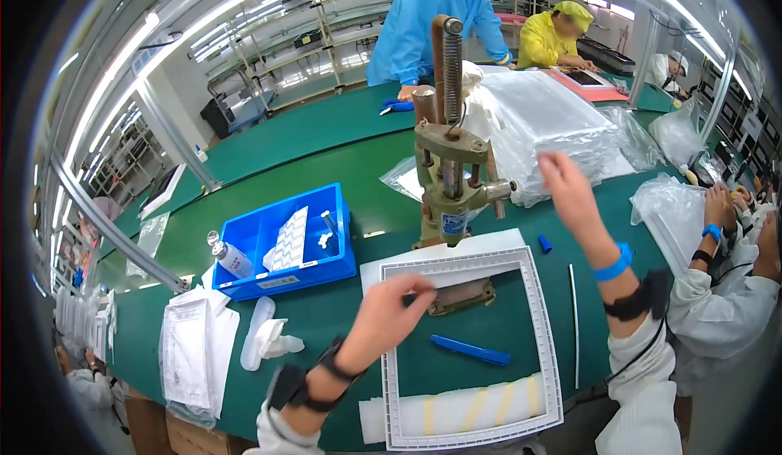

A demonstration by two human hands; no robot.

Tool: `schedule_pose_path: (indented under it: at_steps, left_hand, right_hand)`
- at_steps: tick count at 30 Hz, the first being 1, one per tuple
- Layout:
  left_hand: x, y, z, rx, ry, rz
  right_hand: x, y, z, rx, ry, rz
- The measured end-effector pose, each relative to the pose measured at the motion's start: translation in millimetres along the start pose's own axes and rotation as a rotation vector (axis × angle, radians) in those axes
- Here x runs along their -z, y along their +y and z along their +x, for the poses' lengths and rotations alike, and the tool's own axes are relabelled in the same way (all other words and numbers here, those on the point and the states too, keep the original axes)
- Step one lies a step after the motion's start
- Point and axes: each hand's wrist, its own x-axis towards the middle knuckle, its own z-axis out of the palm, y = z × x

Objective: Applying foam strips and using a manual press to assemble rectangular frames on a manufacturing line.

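Observation:
My left hand (393,308) hovers over the left side of a white rectangular frame (544,325) lying on the green table; its fingers are pinched together, and I cannot tell whether they hold anything small. My right hand (568,184) is raised and open, reaching toward the clear plastic bags (554,121) behind the press. A metal hand press (450,170) with a spring stands at the frame's far edge. A blue pen-like tool (471,350) lies inside the frame. White foam with yellow stripes (472,410) lies under the frame's near edge.
A blue bin (338,268) holds white parts and a small bottle (230,257). Papers (191,349) and white scraps lie at the left. A thin white rod (574,325) lies right of the frame. Another worker's hands (721,211) are at the right; two people stand across the table.

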Motion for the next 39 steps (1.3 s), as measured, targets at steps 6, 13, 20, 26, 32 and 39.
schedule_pose_path:
  at_steps: [6,13,20,26,32,39]
  left_hand:
    - [-41,-29,62,-0.063,0.08,0.016]
    - [-42,-39,63,-0.041,0.046,-0.015]
    - [-49,-46,73,0.028,0.03,-0.125]
    - [-47,-51,70,-0.036,0.026,-0.045]
    - [-44,-57,68,-0.034,0.028,0.006]
    - [-50,-59,70,-0.114,-0.002,0.013]
  right_hand:
    - [-20,-66,77,0.19,0.106,0.271]
    - [-58,-64,122,0.236,0.209,0.21]
    - [-81,-82,125,0.169,0.062,0.395]
    - [-73,-91,123,0.101,-0.149,0.64]
    - [-57,-111,105,0.208,-0.086,0.771]
    - [-45,-118,82,0.3,-0.042,0.814]
